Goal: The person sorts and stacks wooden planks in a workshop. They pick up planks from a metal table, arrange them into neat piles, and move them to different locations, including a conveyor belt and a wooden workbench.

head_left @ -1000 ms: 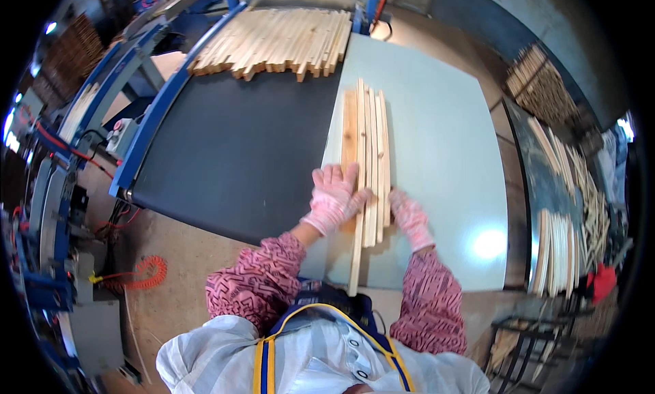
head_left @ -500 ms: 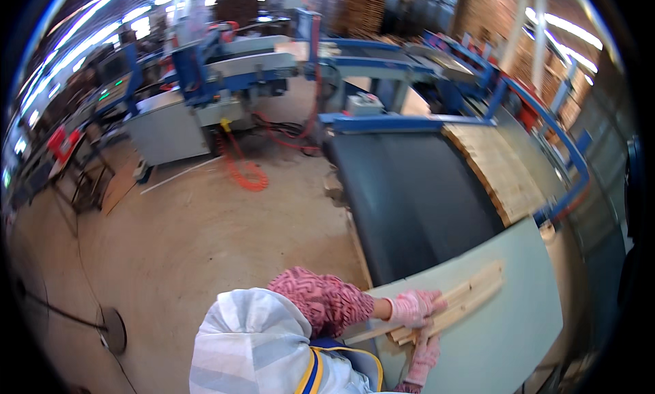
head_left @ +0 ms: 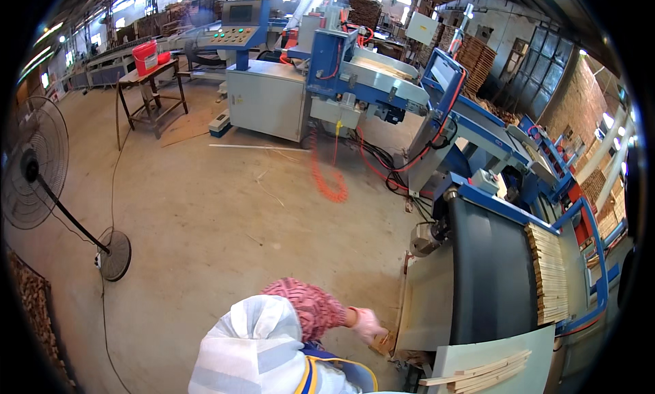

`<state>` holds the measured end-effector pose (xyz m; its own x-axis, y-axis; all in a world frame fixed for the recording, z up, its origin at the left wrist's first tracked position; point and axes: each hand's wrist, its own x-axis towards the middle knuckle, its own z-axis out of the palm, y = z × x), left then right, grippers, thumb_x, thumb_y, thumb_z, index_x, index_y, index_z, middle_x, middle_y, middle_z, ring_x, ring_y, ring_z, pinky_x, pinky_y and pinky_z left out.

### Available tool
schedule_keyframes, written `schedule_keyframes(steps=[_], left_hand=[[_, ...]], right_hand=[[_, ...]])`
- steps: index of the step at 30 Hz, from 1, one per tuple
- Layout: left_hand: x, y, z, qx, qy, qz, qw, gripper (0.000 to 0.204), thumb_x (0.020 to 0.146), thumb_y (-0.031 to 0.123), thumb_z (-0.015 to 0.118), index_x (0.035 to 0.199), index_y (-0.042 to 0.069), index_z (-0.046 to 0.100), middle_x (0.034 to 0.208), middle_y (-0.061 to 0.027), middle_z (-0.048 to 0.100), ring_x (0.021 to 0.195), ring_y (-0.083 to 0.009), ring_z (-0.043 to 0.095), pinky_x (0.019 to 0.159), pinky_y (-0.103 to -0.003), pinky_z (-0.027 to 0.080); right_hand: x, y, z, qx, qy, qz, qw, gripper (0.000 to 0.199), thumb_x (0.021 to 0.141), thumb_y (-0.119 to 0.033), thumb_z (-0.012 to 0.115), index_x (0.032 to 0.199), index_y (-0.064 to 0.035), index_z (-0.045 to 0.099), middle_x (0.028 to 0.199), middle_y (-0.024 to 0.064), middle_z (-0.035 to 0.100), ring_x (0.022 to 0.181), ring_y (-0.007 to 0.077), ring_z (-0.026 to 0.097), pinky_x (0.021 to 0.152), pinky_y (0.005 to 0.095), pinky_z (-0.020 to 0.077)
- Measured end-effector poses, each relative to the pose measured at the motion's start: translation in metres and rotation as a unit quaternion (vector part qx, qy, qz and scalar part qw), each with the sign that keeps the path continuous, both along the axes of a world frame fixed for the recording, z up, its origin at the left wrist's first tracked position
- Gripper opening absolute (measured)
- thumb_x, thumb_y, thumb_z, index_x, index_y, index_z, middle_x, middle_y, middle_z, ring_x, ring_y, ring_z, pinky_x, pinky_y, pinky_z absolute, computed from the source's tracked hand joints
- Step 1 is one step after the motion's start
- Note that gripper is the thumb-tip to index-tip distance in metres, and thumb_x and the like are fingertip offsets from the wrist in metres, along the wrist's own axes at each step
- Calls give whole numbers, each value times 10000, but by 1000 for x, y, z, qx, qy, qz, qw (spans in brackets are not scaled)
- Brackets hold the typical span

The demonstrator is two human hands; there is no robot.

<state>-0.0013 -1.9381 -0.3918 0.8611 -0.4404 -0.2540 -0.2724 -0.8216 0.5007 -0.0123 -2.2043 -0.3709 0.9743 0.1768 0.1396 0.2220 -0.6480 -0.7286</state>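
My left hand (head_left: 369, 326), in a pink glove below a pink patterned sleeve, reaches down beside the near end of the conveyor. It is at a small brownish, wood-coloured patch (head_left: 384, 344), and whether it touches or grips anything there is too unclear to tell. My right hand is out of the picture. Several pale wooden strips (head_left: 488, 375) lie loosely together on the light green board (head_left: 542, 353) to the right, with no hand on them. White striped cloth (head_left: 252, 346) fills the lower middle.
Beyond the board runs a black conveyor belt (head_left: 491, 271), with a row of wooden strips (head_left: 548, 274) along its right side. A grey cabinet (head_left: 266, 104) stands under a control panel. An orange coiled hose (head_left: 329, 182) hangs to the floor. At left are a standing fan (head_left: 34, 165) and red bucket (head_left: 144, 57).
Both hands were on the wooden strips. The left has come off them and moved left and down beside the conveyor; the right has left the picture. The view has swung left.
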Motion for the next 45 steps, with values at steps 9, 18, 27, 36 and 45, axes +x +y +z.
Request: schedule_keyframes(steps=[9,18,27,36,45], left_hand=[[-326,240,-110,172,209,315,910,434,848,470,524,996,124,741,975,-114,726,910,-309,697,741,-458,560],[-534,150,-142,57,316,450,833,520,898,516,497,1271,169,604,1235,-162,640,1128,-335,618,916,-465,510],[-605,195,-171,64,234,402,883,459,940,451,461,1340,243,547,1357,-148,553,1204,-343,563,943,-461,500],[-708,336,-127,-68,156,331,928,548,950,504,422,1327,128,551,1394,-141,526,1293,-335,481,1078,-453,379],[-1036,521,-111,-52,302,817,488,582,924,519,432,1382,170,520,1463,-113,473,1346,-310,446,1087,-444,390]], right_hand=[[-124,130,-45,-106,115,241,958,405,925,-428,564,1146,-97,641,1129,198,641,945,378,634,752,429,516],[-226,140,-86,-157,150,360,907,375,918,-414,573,1129,-114,652,1115,181,649,932,363,639,739,430,519],[-332,196,-111,-230,180,470,833,346,911,-399,582,1113,-130,664,1101,164,658,919,348,644,726,432,522],[-448,381,-148,-297,152,518,787,318,904,-385,591,1097,-147,675,1087,147,667,906,333,648,714,434,525],[-539,608,-190,-221,5,690,689,279,893,-364,604,1054,-151,684,1091,143,657,920,334,646,715,423,527]])
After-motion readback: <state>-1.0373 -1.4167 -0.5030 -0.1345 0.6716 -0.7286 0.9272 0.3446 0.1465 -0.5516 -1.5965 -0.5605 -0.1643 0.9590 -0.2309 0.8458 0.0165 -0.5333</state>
